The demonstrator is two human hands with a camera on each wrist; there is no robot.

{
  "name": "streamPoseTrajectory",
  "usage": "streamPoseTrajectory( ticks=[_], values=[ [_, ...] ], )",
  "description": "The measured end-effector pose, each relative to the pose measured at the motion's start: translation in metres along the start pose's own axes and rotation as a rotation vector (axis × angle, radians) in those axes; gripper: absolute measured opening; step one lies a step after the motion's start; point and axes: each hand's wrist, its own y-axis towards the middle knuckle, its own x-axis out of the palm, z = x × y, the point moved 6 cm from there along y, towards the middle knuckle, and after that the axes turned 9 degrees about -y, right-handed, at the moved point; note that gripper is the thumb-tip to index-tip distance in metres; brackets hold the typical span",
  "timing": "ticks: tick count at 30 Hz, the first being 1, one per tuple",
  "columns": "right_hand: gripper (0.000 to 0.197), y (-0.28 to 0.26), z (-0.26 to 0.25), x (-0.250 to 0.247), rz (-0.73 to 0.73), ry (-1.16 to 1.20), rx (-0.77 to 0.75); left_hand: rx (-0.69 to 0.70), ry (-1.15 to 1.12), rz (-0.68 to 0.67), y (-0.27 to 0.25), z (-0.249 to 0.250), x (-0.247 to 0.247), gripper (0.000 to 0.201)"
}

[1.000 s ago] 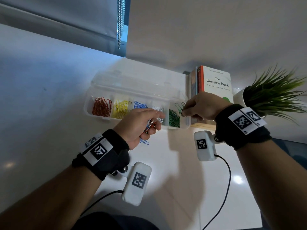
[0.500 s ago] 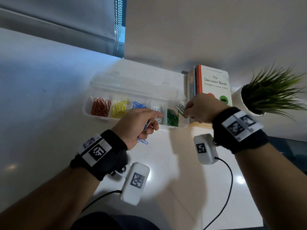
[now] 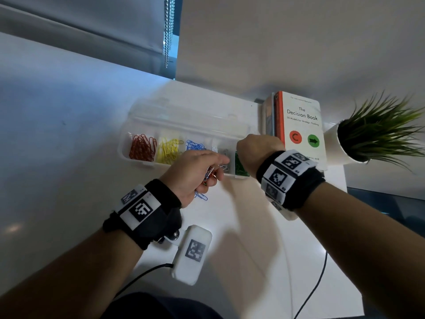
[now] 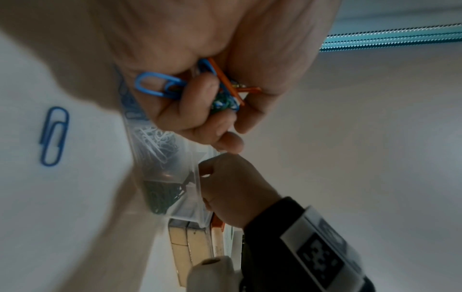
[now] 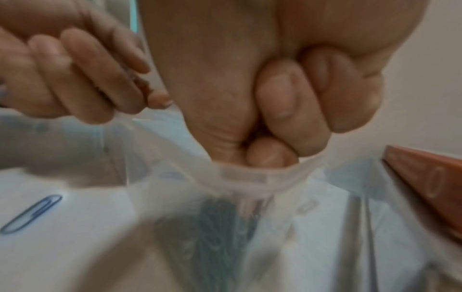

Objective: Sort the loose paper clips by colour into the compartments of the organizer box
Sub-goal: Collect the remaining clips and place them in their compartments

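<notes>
The clear organizer box (image 3: 135, 161) holds red clips (image 3: 142, 148), yellow clips (image 3: 169, 150), blue clips (image 3: 194, 145), white clips (image 3: 215, 148) and green clips (image 3: 240, 165), each colour in its own compartment. My left hand (image 3: 213, 172) hovers in front of the box, gripping a mixed bunch of clips (image 4: 220, 92). My right hand (image 3: 253, 150) is down at the green compartment, fingers curled and pinched (image 5: 270, 142). A dark green clip (image 4: 187, 184) shows at its fingertips. One blue clip (image 3: 202, 197) lies loose on the table under my left hand.
The box lid (image 3: 184, 113) lies open behind the compartments. A stack of books (image 3: 301, 125) stands just right of the box, with a potted plant (image 3: 377, 134) beyond it. Wrist-camera cables (image 3: 315, 286) trail across the white table toward me.
My right hand has dropped from above the box rim down to the green compartment with the green clip. My left hand has hardly moved.
</notes>
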Motion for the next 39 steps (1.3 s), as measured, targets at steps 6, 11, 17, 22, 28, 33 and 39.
streamPoseTrajectory(
  ticks=[6, 11, 17, 22, 28, 33, 39],
  values=[
    [0.02, 0.005, -0.004, -0.004, -0.041, 0.017, 0.022, -0.002, -0.008, 0.005, 0.0, 0.0, -0.002, 0.026],
    [0.028, 0.009, -0.006, 0.001, -0.063, 0.138, 0.159, -0.007, -0.015, 0.004, 0.001, -0.001, -0.002, 0.019],
    [0.027, 0.012, -0.005, 0.006, -0.087, 0.251, 0.237, -0.003, -0.002, 0.009, 0.001, 0.0, 0.0, 0.023],
    [0.024, 0.012, -0.004, 0.007, -0.063, 0.285, 0.248, -0.008, -0.004, 0.01, 0.0, 0.0, -0.001, 0.024],
    [0.01, 0.001, 0.03, 0.017, -0.016, 0.617, 0.215, -0.014, -0.001, 0.001, -0.001, 0.001, -0.002, 0.026],
    [0.012, -0.021, 0.052, 0.034, 0.056, 1.318, 0.196, -0.017, -0.002, -0.003, 0.0, 0.001, -0.001, 0.02],
    [0.025, -0.022, 0.048, 0.047, 0.009, 1.569, 0.068, 0.04, 0.051, -0.023, -0.003, 0.009, 0.007, 0.018]
  ],
)
